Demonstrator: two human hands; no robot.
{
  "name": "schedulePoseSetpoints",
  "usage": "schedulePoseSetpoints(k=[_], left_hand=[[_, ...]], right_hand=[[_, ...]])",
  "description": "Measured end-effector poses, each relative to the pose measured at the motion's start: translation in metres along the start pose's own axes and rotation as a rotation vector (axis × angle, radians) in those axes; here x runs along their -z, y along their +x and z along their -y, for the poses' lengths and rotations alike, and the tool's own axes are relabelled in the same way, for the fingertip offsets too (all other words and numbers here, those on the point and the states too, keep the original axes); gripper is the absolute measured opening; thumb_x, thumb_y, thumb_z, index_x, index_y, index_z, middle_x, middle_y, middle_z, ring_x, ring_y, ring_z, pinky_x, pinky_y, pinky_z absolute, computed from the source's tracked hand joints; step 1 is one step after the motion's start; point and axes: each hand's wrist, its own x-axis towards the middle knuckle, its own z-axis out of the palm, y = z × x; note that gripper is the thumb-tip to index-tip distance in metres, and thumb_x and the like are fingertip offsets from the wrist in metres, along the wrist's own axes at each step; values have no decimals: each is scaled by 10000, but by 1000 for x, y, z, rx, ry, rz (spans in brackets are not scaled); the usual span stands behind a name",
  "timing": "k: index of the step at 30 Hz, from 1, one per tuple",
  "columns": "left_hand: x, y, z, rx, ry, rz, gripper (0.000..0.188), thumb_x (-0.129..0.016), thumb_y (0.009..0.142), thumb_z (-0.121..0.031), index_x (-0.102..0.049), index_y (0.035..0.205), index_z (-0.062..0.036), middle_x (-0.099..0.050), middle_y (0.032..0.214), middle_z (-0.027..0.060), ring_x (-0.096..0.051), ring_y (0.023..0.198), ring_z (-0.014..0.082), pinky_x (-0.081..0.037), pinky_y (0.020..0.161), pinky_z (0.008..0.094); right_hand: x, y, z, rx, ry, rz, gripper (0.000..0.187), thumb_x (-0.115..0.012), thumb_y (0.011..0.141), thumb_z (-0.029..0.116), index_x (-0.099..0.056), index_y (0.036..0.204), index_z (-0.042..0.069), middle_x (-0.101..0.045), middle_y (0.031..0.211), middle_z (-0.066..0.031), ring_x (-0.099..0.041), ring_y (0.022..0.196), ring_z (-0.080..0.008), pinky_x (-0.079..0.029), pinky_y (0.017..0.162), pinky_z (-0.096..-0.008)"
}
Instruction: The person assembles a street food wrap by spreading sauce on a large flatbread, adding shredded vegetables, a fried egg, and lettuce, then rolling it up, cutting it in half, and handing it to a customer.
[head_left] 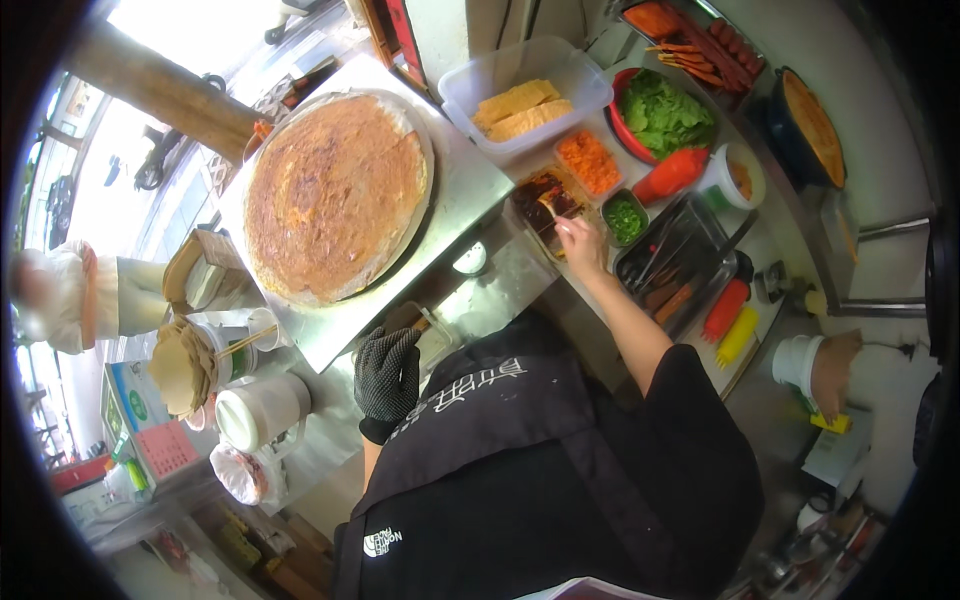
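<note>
My right hand (581, 246) pinches a short pale-handled utensil (549, 206) over a tub of dark sauce (538, 190); whether its hidden end is a brush or a spoon I cannot tell. Wearing a dark dotted glove, my left hand (387, 375) is curled by the front edge of the griddle stand. Close to its fingers shows a wooden handle (422, 322); what the hand grips, if anything, is hidden. A big round crepe (335, 195), browned and smeared with reddish sauce, lies flat on the round griddle, away from both hands.
Beside the sauce stand diced carrot (591, 163), chopped green onion (625, 217), lettuce (668, 115) and a clear bin (460, 85) with yellow slabs. Squeeze bottles (737, 335) and a dark tray (690, 225) are at right. A white jug (262, 410) stands left; beyond it is another person (75, 295).
</note>
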Motion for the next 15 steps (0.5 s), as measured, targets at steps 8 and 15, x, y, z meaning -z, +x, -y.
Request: schedulePoseSetpoints(k=[8,15], left_hand=[[-4,1,-4,-19,-25,-1,197,-641,768,-76,-656,964,-94,-637,946,93,-570,974,337,-438,879,426],[-1,4,-11,10,7,8,194,-638,762,-58,-658,952,-87,-636,940,97,-571,971,336,-428,900,429]], right_hand=[[12,9,-12,-9,-45,-107,226,-564,874,235,-659,1027,98,-604,865,-97,-576,793,-284,-455,693,-345],[29,-8,-10,108,-27,-154,192,-609,837,171,-673,1006,107,-601,836,-71,-563,810,-253,-452,699,-338]])
